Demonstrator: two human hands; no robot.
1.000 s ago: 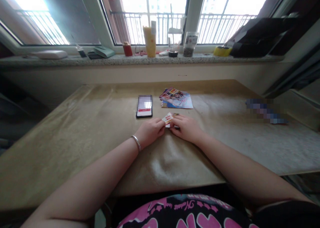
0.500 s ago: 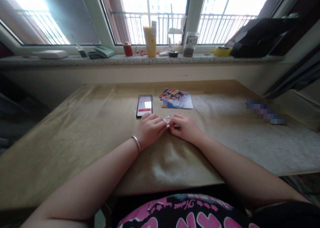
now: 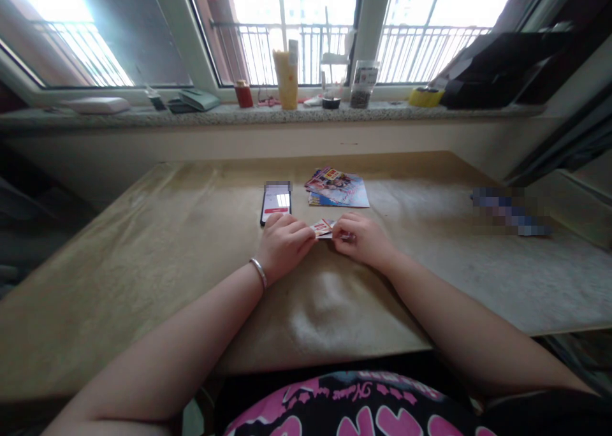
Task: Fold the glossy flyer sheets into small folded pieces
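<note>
the left hand [image 3: 287, 245] pinches the left end of a small printed paper [image 3: 322, 227], and the right hand [image 3: 361, 238] grips its right end with curled fingers. a tan-covered table [image 3: 143, 264] lies under both arms, below a stone sill [image 3: 215, 113] with cups on it. leaflets [image 3: 351, 192] lie piled beyond the hands. left of them is a phone [image 3: 276, 200], its screen lit; the left fingers overlap its near edge, touching or not i cannot tell. the paper is between the hands, nearer the person than the leaflets. a bangle [image 3: 259, 273] circles the left wrist.
</note>
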